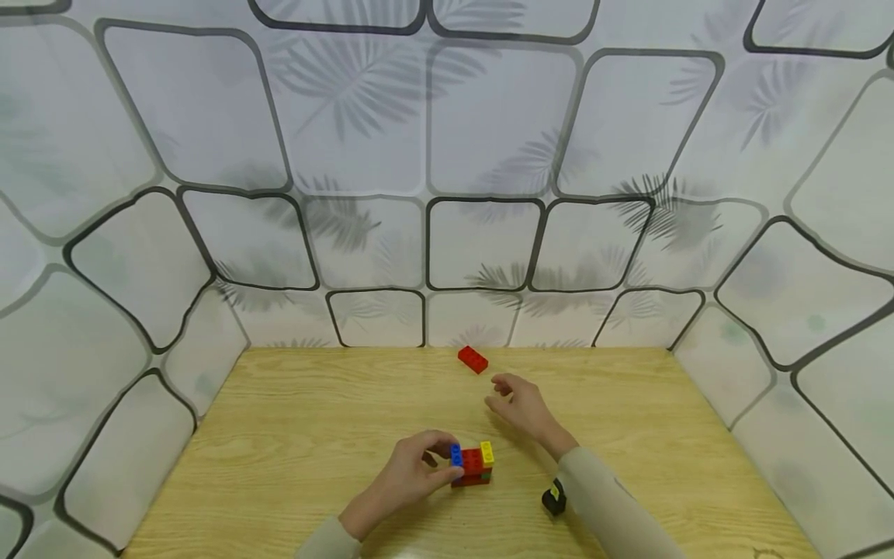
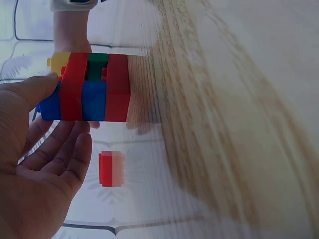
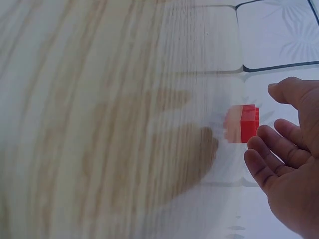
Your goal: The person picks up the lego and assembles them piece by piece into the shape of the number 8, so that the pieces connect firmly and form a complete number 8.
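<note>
We see the left hand (image 1: 412, 470) gripping a small block stack (image 1: 472, 466) of red, blue, yellow and green bricks that sits on the wooden surface (image 1: 293, 435) near its front edge. In the left wrist view, the thumb lies along one side of the block stack (image 2: 87, 94) and the fingers (image 2: 65, 154) curl under the other, so the left hand (image 2: 40, 169) is clasped around it.

Our right hand (image 1: 520, 404) hovers further back over the surface, palm down, fingers loosely spread and grasping nothing. Just beyond its fingertips lies a single red brick (image 1: 472, 359), close to the rear edge of the surface, by the patterned wall (image 1: 482, 241). The right wrist view shows the right hand (image 3: 291, 164) relaxed, with the red brick (image 3: 246, 123) near the fingers but not touching them. A small black object (image 1: 553, 497) sits by the right sleeve (image 1: 615, 505).
</note>
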`<state>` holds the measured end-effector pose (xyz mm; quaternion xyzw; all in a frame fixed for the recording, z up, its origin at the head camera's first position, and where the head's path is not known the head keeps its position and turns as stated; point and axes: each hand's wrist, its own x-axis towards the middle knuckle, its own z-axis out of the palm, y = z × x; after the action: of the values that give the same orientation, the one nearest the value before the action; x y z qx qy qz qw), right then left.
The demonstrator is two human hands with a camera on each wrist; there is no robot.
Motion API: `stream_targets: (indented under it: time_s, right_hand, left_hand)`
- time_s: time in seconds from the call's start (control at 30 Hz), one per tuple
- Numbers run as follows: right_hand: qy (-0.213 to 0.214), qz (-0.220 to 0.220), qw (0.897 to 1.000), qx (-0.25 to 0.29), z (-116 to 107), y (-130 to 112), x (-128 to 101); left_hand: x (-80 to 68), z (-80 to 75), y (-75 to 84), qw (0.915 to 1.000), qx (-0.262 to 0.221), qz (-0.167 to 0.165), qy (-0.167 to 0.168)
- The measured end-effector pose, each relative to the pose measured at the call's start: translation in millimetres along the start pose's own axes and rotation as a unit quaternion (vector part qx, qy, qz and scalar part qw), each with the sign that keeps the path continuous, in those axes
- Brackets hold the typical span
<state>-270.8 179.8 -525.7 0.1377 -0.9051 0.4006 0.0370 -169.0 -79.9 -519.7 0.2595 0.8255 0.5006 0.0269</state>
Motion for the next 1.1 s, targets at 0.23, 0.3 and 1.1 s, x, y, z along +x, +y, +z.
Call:
stream_targets:
  time_s: [0.23,0.3,1.1]
  right_hand:
    - [0.008,-0.001,1.000,-0.009,3.3,-1.0,8.3]
    - [0.012,0.000,1.000,-0.004,3.8,-1.2,10.9]
    - [0.000,0.033,0.999,-0.004,10.1,0.9,26.2]
  left_hand:
    - [0.2,0.9,-1.0,0.9998,0.000,0.018,0.004]
    - [0.4,1.2,-1.4,0.9998,0.002,0.021,0.003]
    - [0.7,0.6,0.2,1.0000,-0.005,0.005,0.002]
